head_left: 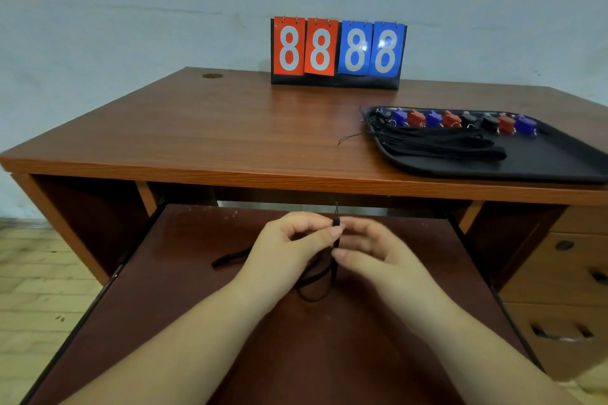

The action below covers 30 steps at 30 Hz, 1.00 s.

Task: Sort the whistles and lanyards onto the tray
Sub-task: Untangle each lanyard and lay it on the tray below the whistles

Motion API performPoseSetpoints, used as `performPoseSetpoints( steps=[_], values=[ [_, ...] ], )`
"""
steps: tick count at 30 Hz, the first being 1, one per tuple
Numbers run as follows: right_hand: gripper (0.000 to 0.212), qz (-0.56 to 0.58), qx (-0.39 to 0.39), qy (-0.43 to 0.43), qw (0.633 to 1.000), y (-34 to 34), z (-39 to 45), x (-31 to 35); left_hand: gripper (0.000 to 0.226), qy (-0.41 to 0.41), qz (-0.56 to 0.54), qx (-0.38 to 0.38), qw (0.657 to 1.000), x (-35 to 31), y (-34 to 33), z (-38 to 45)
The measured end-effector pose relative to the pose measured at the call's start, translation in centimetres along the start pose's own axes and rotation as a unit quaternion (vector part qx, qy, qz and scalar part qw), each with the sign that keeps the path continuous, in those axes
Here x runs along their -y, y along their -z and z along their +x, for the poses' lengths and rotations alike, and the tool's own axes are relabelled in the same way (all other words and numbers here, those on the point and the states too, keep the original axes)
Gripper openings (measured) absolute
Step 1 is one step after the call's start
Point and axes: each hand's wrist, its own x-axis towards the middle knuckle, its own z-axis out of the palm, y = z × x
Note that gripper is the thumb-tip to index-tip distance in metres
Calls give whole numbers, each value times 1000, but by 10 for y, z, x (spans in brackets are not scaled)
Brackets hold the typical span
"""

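Note:
A black lanyard (336,233) is pinched upright between my left hand (289,246) and my right hand (368,250) above the pull-out shelf (197,322). Its strap loops down under my hands and trails left to a free end at the shelf's left. On the desk's right stands a black tray (543,161). A row of blue, red and black whistles (460,120) lines the tray's far edge. In front of them lies a bundle of black lanyards (437,145), one thin cord hanging over the tray's left rim.
A flip scoreboard (339,51) showing 8888 stands at the back of the wooden desk (197,128). Drawers (566,289) sit under the desk at the right. Tiled floor shows at the left.

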Motion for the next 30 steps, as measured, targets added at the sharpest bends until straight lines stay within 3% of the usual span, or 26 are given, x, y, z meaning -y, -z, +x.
performPoseSetpoints(
  steps=[2, 7, 11, 17, 20, 22, 24, 25, 30],
  values=[
    [34, -12, 25, -1, 1000, -7, -2, -1, 7, -6, 0, -16, 1000, 0, -1, -1],
    [17, -15, -16, 33, 999, 0, 1, 2, 17, 55, -108, -25, 992, -4, -4, 0],
    [18, -79, -6, 46, 996, 10, 3, 4, 23, 99, -250, 10, 963, -8, -2, 4],
    [15, -18, 34, 11, 999, 22, 8, 5, 24, 77, -389, 49, 917, -20, 5, 4],
    [16, -56, 63, 0, 996, 31, 9, 7, 23, 38, -282, 33, 958, -17, 12, 9],
    [16, -106, 92, -8, 990, 36, 9, 8, 20, -70, -20, 45, 996, -11, 22, 10],
    [16, -158, 103, -18, 982, 40, 10, 7, 13, -146, 232, 91, 957, -5, 30, 11],
    [15, -193, 100, -24, 976, 43, 11, 5, 11, -151, 295, 107, 937, -2, 34, 11],
    [8, -257, 44, -47, 964, 64, 17, -2, 14, -107, 351, 67, 928, 9, 56, 25]
  ],
)
